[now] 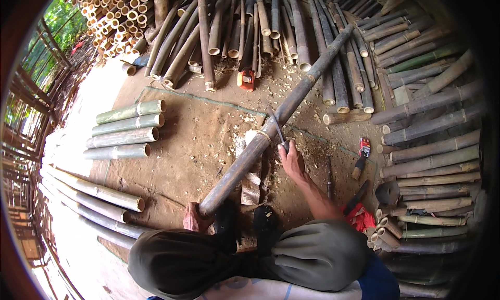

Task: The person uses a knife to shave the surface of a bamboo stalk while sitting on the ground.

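Left hand [194, 218] is clenched around the near end of the long pole [271, 128], which slants up and away from it across the dirt floor [177, 144]. Right hand [291, 159] grasps a knife [277, 127], blade laid on the pole just beyond its knuckles, near a pale node ring. Risk, as judged: the blade could skid off the round surface towards the feet below, or the pole could roll in the one-handed hold.
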{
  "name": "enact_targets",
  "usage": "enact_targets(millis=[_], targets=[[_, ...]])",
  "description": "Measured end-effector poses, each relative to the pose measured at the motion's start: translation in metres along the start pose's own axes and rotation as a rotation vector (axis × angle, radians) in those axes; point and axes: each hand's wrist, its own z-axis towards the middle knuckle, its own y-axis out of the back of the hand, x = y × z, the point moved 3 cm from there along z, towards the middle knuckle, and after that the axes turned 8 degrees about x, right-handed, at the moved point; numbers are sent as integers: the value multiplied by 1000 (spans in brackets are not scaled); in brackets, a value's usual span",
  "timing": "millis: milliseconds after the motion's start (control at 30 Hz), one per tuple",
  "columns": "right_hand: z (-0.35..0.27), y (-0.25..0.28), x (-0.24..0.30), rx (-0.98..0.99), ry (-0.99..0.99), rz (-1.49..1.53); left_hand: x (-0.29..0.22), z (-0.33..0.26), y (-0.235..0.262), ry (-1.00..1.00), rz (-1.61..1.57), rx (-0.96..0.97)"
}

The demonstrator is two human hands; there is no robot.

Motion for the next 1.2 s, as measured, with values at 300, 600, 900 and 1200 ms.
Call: enact_targets(millis=[300, 600, 900, 1200], targets=[[-8, 2, -5, -130, -36, -73, 2, 15, 13, 106, -96, 187], [4, 11, 32, 232, -104, -47, 22, 43, 37, -22, -276, 435], [29, -5, 19, 124, -212, -12, 4, 80, 50, -357, 188, 94], [17, -24, 27, 153, -59, -102, -6, 70, 20, -81, 267, 33]])
